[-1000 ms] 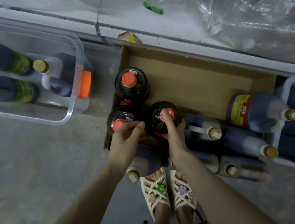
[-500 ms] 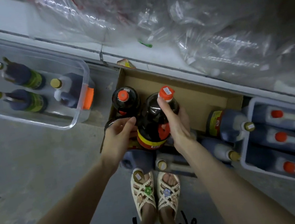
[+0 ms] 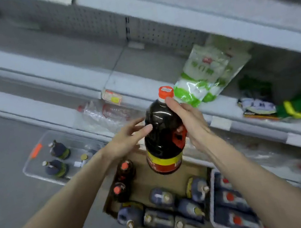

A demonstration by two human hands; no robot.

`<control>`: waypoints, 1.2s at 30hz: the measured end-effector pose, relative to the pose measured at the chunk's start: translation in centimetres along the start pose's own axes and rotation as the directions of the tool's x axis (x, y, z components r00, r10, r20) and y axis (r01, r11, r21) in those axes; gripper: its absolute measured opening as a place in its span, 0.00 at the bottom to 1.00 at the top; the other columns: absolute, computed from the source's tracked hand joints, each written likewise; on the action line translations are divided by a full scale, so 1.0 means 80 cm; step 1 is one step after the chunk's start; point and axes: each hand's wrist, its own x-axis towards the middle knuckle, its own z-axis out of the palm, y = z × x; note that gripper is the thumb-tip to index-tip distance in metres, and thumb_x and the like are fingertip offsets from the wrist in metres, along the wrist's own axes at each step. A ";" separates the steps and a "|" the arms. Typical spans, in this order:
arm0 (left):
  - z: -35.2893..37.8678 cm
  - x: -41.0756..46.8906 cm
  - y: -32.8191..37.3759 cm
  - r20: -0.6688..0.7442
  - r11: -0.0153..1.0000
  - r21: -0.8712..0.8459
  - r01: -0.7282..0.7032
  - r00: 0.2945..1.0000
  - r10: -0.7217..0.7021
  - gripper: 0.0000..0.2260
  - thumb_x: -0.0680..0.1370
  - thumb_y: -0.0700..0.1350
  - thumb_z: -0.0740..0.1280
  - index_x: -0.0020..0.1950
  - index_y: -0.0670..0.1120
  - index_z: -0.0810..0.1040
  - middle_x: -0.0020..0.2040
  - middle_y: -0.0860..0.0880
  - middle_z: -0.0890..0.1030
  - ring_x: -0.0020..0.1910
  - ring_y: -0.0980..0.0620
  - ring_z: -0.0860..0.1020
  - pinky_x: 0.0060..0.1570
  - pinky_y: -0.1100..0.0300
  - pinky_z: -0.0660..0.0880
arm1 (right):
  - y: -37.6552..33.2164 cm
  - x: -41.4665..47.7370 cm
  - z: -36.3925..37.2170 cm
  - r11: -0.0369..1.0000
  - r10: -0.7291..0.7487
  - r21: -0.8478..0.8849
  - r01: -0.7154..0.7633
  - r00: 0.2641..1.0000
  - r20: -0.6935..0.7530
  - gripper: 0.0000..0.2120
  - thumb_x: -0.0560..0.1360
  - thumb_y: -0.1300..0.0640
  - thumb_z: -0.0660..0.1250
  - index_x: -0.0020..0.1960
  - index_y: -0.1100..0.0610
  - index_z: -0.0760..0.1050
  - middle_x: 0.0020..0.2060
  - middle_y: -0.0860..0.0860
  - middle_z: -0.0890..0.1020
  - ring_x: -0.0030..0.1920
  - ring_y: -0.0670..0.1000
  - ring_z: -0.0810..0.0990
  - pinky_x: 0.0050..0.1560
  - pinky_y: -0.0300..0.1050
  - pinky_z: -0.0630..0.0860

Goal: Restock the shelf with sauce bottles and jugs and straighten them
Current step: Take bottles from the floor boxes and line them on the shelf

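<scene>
Left of the cardboard box [image 3: 148, 183] on the floor stood a clear bin [image 3: 34, 164] with dark bottles [image 3: 58, 150] upright inside. Two red-capped jugs [image 3: 125, 168] stood in the box's left corner. Above that corner, the left hand [image 3: 127, 138] had its fingers straight and spread, the tips at the left shoulder of the sauce jug [image 3: 161, 132]. That jug hung upright in the air over the box, in front of the shelf [image 3: 140, 83]. The right hand [image 3: 191, 124] gripped it at the red handle, thumb up beside the orange cap. Beyond the box and to the right, green-and-white bags [image 3: 202, 72] leaned on the shelf. Touching the box's right side was a white crate [image 3: 211, 203] of bottles lying flat.
</scene>
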 end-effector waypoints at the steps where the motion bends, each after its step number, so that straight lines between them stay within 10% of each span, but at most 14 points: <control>1: 0.002 -0.011 0.036 0.040 0.999 0.014 -0.035 0.999 0.034 0.32 0.66 0.64 0.69 0.69 0.57 0.68 0.62 0.58 0.76 0.63 0.58 0.73 0.60 0.52 0.71 | -0.039 -0.016 -0.004 0.999 -0.036 -0.014 0.036 0.999 0.017 0.23 0.62 0.36 0.75 0.47 0.52 0.82 0.43 0.49 0.86 0.48 0.53 0.84 0.55 0.53 0.80; 9: -0.010 -0.078 0.290 0.071 0.926 -0.036 -0.375 0.924 0.377 0.11 0.77 0.53 0.67 0.59 0.59 0.74 0.56 0.61 0.81 0.55 0.64 0.78 0.57 0.52 0.74 | -0.310 -0.118 -0.014 0.938 -0.347 0.023 0.346 0.934 0.090 0.30 0.58 0.35 0.74 0.51 0.56 0.82 0.43 0.50 0.86 0.47 0.50 0.85 0.53 0.47 0.79; 14: -0.043 -0.094 0.394 0.033 0.860 0.007 -0.510 0.860 0.510 0.09 0.79 0.47 0.63 0.59 0.53 0.77 0.50 0.55 0.84 0.51 0.59 0.81 0.44 0.56 0.78 | -0.410 -0.143 0.009 0.865 -0.498 0.089 0.494 0.866 0.040 0.18 0.67 0.44 0.75 0.50 0.56 0.83 0.45 0.51 0.86 0.49 0.50 0.85 0.53 0.46 0.78; 28: -0.201 -0.010 0.526 0.087 0.812 -0.013 -0.583 0.809 0.582 0.09 0.75 0.45 0.70 0.55 0.51 0.80 0.53 0.50 0.84 0.51 0.53 0.82 0.47 0.54 0.77 | -0.522 -0.055 0.141 0.700 -0.655 0.237 0.674 0.738 -0.163 0.24 0.63 0.47 0.77 0.54 0.59 0.82 0.50 0.56 0.85 0.54 0.54 0.83 0.63 0.55 0.75; 36: -0.223 0.041 0.549 0.111 0.810 -0.019 -0.586 0.804 0.584 0.10 0.72 0.48 0.74 0.51 0.52 0.78 0.51 0.49 0.84 0.50 0.52 0.83 0.42 0.60 0.77 | -0.545 -0.007 0.159 0.694 -0.603 0.259 0.672 0.739 -0.303 0.07 0.71 0.55 0.74 0.47 0.56 0.82 0.44 0.53 0.86 0.49 0.51 0.85 0.56 0.49 0.78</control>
